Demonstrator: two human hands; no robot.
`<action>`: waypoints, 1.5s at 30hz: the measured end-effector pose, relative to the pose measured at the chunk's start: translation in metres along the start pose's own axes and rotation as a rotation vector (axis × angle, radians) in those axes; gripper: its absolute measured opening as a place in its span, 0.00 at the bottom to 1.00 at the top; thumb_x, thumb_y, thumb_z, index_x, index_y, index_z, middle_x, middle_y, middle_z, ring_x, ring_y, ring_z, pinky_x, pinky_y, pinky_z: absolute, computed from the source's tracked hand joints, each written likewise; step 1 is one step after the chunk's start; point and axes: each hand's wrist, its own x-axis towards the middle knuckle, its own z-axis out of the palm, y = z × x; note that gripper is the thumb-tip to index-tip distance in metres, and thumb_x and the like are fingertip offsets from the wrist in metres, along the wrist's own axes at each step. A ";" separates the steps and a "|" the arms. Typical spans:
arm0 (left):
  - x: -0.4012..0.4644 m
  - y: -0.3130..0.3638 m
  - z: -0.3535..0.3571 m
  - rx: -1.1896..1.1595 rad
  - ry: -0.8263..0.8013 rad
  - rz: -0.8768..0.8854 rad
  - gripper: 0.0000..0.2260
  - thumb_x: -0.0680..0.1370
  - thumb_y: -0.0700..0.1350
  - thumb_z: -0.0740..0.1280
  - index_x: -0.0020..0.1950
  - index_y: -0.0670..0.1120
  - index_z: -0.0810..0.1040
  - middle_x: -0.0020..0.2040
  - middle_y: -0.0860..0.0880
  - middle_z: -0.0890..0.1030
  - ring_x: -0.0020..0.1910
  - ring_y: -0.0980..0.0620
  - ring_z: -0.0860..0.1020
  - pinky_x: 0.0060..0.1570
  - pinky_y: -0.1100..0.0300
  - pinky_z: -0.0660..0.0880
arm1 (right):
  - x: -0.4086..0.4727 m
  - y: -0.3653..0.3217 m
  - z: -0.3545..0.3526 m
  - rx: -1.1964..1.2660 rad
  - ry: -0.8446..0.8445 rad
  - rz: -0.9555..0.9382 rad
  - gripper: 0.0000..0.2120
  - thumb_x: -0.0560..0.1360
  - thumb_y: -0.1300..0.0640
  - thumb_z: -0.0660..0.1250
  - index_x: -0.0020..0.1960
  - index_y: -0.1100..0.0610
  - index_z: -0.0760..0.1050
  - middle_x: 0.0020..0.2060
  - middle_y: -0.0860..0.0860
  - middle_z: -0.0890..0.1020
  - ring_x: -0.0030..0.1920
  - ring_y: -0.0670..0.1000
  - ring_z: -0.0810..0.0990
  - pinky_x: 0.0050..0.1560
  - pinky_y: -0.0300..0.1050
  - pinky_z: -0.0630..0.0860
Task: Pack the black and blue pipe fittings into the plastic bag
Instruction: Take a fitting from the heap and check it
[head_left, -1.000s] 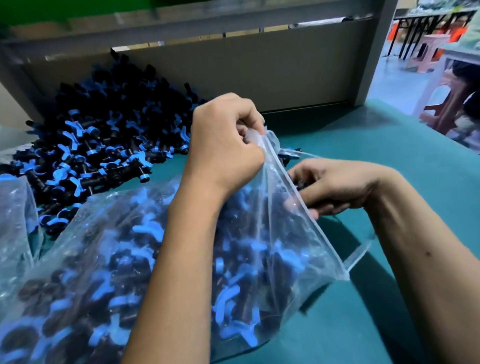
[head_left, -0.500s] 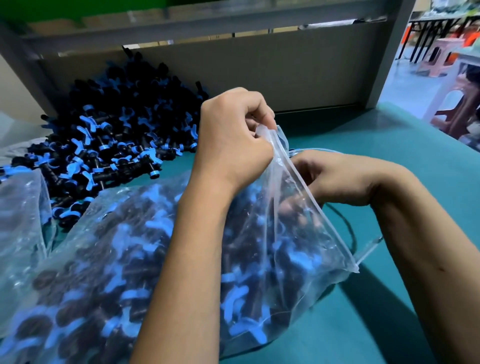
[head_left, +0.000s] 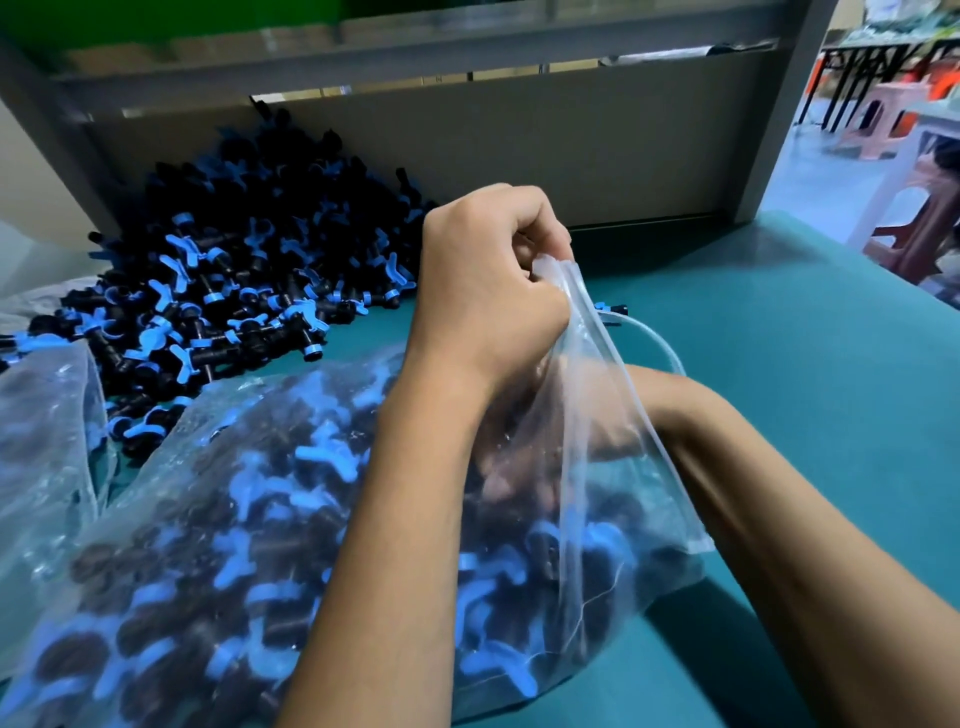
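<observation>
Only the head view here, so it all comes from that one.

The plastic bag (head_left: 291, 519) lies on its side on the teal surface (head_left: 779, 364), mouth facing right, already stuffed most of the way with black and blue pipe fittings (head_left: 270, 525). The left hand (head_left: 488, 291) is clenched on the upper lip of the mouth, pinching the film and lifting it. The right hand (head_left: 524, 457) is shoved in through the opening; you only see it blurred through the plastic, so I can't tell whether it's grasping fittings or has let go. A big loose heap of fittings (head_left: 223, 270) still sits on the surface just behind the bag, against the grey back panel (head_left: 519, 156). Another clear bag (head_left: 47, 441) is at the left edge.

Handling-wise, my guess: each fitting is small, hard plastic, light and not fragile, so grab them by the handful. The blue wing handles probably snag on each other and on the film. The bag itself is thin, floppy and slick, and by now heavy as a whole. I wouldn't lift it by the lip, since that looks like where it'd stretch or tear. Hold the rim just to keep it open, and support it from underneath if it has to move.
</observation>
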 end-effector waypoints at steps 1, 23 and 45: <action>0.000 -0.001 0.000 0.000 -0.010 -0.003 0.09 0.65 0.30 0.65 0.35 0.41 0.81 0.39 0.48 0.84 0.38 0.48 0.83 0.37 0.50 0.80 | 0.000 -0.002 0.001 0.019 -0.007 -0.002 0.04 0.69 0.57 0.78 0.39 0.51 0.84 0.36 0.42 0.86 0.39 0.39 0.84 0.39 0.35 0.80; -0.016 -0.029 0.011 0.148 -0.709 -0.362 0.10 0.65 0.41 0.63 0.32 0.53 0.81 0.36 0.51 0.86 0.43 0.45 0.84 0.49 0.45 0.82 | 0.008 0.164 -0.056 -0.618 0.773 0.484 0.31 0.78 0.57 0.67 0.79 0.49 0.62 0.79 0.55 0.60 0.78 0.61 0.55 0.78 0.50 0.54; -0.011 -0.043 0.013 -0.290 -0.036 -0.618 0.04 0.79 0.43 0.71 0.47 0.43 0.84 0.37 0.47 0.85 0.33 0.51 0.85 0.49 0.45 0.85 | -0.015 0.089 -0.057 0.552 1.478 -0.120 0.07 0.76 0.67 0.72 0.44 0.57 0.83 0.37 0.51 0.84 0.40 0.48 0.84 0.48 0.42 0.81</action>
